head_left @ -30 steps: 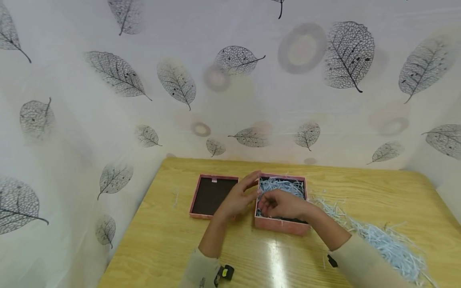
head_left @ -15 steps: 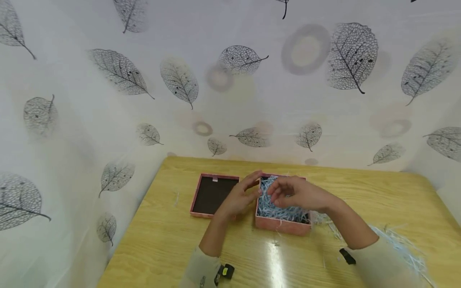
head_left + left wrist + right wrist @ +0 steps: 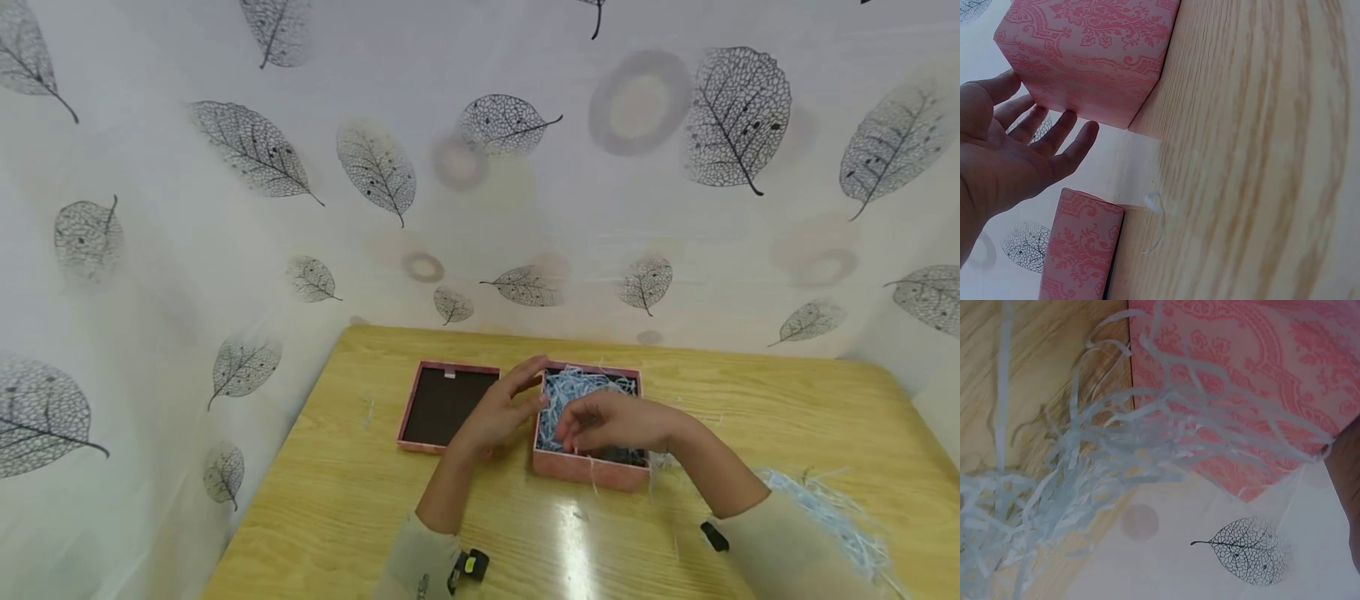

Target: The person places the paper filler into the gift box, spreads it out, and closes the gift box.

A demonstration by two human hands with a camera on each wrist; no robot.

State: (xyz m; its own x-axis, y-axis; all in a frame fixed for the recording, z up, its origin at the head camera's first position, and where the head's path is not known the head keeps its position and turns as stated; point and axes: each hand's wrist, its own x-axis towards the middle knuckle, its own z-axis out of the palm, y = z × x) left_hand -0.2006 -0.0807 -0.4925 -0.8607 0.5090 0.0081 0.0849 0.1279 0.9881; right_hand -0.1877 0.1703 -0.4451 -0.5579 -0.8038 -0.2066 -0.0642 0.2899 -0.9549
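Right hand (image 3: 615,421) hangs, fingers bent, over blue paper shreds (image 3: 573,386) inside a pink patterned box (image 3: 585,469) beneath it; whether it grips any strands cannot be told. Left hand (image 3: 498,412), fingers loosely spread, touches the box wall nearest it, apparently to steady it. A shallow lid (image 3: 435,408) lies on that hand's outer side, likely to leave the box uncovered; loose shreds (image 3: 828,514) lie outward of the right hand.
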